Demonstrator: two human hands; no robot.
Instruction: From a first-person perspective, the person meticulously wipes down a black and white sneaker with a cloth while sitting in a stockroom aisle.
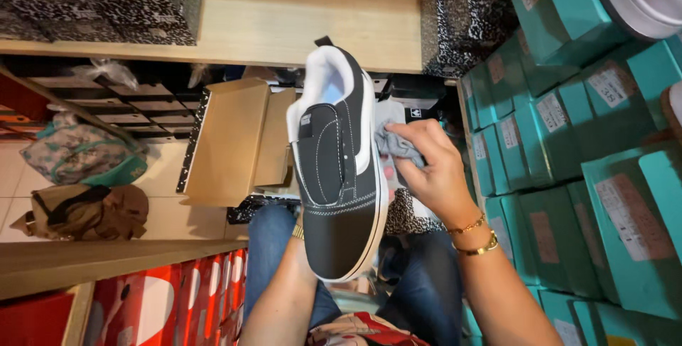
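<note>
While the left hand (302,236) props the black canvas slip-on shoe with white sole (339,161) from beneath, its fingers hidden, the right hand (433,168) pinches a grey cloth (395,144) against the sidewall. Wiping is judged best with firm, short strokes.

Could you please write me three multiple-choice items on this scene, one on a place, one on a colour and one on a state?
1. Where are the teal boxes stacked?
A. on the person's right
B. on the person's left
C. on the wooden shelf

2. What colour is the shoe?
A. red with a black sole
B. dark grey with a white sole edge
C. all teal

3. What is the right hand doing?
A. hanging idle
B. closing a box
C. pressing a grey cloth to the shoe's side

Answers:
1. A, the teal stacks fill the right of the view.
2. B, the upper is dark grey, and the sole edge and lining are white.
3. C, the fingers pinch the cloth against the shoe, while the left hand, mostly hidden, holds it from behind.
</note>
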